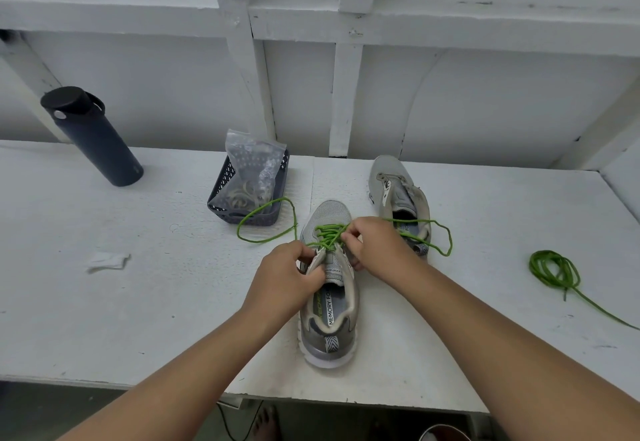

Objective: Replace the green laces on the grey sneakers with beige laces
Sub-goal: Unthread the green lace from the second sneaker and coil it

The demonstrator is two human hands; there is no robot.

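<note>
Near sneaker (329,288) sits mid-table, heel toward the person, toe pointing away, w/ the green lace (329,234) threaded through its upper eyelets. Left hand (285,279) grips the tongue and left eyelet edge, fingers curled round them. Right hand (372,244) pinches the lace at the crossings, thumb and fingers closed on it. Loose lace ends trail both ways — one loop lies on the table to the left, by the basket (247,194), the other loops right, over the second sneaker (398,194).

That second sneaker stands just behind and right of the first, no lace in its eyelets. A removed green lace (557,272) lies bundled well off to the right, one end running toward the table edge.

The dark basket holds a clear zip bag (254,160) and beige laces (244,196) — directly behind the left loop. Dark bottle (91,135) stands upright far left, near the wall. A scrap of white paper (107,262) lies on the white table (138,302), left of the hands.
</note>
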